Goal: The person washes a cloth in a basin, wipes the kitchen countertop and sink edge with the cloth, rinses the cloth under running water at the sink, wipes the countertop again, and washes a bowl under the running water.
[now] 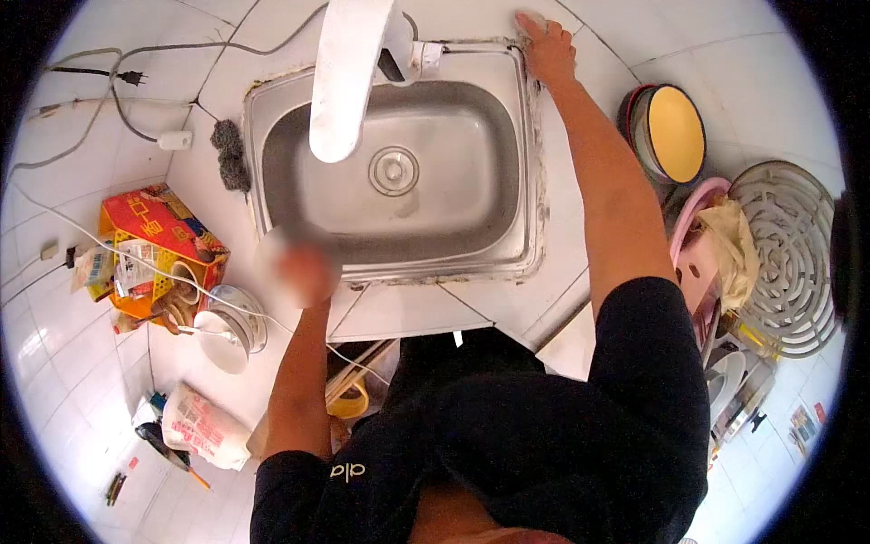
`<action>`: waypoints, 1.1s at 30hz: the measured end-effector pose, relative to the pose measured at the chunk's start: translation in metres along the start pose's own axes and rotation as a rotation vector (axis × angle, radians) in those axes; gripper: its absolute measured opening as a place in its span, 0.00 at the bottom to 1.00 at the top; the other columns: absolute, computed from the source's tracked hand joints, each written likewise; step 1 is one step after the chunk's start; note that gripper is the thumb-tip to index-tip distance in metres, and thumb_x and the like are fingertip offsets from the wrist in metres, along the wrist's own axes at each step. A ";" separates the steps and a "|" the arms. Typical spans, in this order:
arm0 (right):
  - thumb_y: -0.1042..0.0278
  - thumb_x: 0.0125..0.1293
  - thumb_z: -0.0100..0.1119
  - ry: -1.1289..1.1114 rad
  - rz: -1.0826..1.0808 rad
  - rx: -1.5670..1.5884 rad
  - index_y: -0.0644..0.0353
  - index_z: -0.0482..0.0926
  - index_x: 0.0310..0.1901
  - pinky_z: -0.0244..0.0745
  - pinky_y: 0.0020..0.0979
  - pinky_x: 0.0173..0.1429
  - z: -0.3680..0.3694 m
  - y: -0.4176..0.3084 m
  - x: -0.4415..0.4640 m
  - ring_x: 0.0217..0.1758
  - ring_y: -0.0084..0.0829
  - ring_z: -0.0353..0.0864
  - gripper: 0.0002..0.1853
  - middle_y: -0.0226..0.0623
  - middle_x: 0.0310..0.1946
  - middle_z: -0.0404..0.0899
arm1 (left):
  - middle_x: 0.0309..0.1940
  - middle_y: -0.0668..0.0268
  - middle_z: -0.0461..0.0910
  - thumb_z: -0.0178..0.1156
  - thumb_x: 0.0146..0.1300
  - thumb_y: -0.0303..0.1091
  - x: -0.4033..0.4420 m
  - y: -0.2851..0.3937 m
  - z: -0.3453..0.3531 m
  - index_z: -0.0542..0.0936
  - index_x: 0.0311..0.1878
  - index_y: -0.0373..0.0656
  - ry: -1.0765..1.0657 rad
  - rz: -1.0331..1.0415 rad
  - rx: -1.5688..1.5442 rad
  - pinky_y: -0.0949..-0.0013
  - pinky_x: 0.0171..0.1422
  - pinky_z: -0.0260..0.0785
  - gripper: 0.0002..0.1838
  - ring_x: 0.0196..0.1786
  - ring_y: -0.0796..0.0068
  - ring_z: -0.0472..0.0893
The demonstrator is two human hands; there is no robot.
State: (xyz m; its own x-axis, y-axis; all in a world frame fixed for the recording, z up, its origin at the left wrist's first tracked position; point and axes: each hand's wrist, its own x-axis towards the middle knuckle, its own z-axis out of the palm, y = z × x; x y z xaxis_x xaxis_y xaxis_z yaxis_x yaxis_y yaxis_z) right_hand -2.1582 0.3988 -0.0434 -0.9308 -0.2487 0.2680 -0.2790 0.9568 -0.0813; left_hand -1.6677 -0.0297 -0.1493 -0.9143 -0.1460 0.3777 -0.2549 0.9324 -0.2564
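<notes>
Our right hand (549,50), spread, seems to brace by the sink (471,168); moving on needs it lifted. Our left hand (304,269) blurs; we can't tell its grip.

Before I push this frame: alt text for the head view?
A black-clad person faces a rectangular stainless-steel sink, their right hand at its far right corner and left hand, blurred out, at its near left corner. A white faucet overhangs it; a dark scouring pad and a red-and-yellow box sit to its left.
</notes>
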 end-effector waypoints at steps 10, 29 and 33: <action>0.87 0.55 0.48 -0.060 0.167 0.586 0.48 0.73 0.62 0.69 0.39 0.57 -0.058 -0.063 -0.167 0.50 0.45 0.72 0.33 0.47 0.45 0.72 | 0.47 0.57 0.78 0.50 0.63 0.40 0.036 0.013 -0.041 0.79 0.46 0.46 -0.201 -0.147 -0.248 0.47 0.69 0.54 0.14 0.55 0.58 0.73; 0.86 0.57 0.48 -0.025 -0.224 0.744 0.44 0.68 0.64 0.70 0.40 0.53 -0.040 -0.048 -0.150 0.50 0.41 0.74 0.34 0.42 0.48 0.74 | 0.33 0.62 0.82 0.51 0.57 0.38 0.043 0.017 -0.037 0.83 0.29 0.47 -0.041 -0.176 -0.339 0.46 0.68 0.52 0.12 0.50 0.58 0.75; 0.88 0.56 0.49 -0.159 -0.137 0.723 0.43 0.67 0.66 0.69 0.38 0.54 -0.072 -0.035 -0.158 0.48 0.41 0.73 0.36 0.41 0.46 0.73 | 0.34 0.63 0.82 0.50 0.57 0.38 0.048 0.022 -0.049 0.83 0.29 0.48 -0.099 -0.182 -0.355 0.46 0.67 0.52 0.12 0.51 0.58 0.75</action>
State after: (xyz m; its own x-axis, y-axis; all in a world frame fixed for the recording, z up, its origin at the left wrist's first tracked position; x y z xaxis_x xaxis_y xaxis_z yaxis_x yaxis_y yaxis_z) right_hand -1.9842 0.4159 -0.0138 -0.8842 -0.4296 0.1835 -0.4292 0.5919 -0.6822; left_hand -1.7024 0.0002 -0.0934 -0.8945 -0.3340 0.2972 -0.3066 0.9421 0.1360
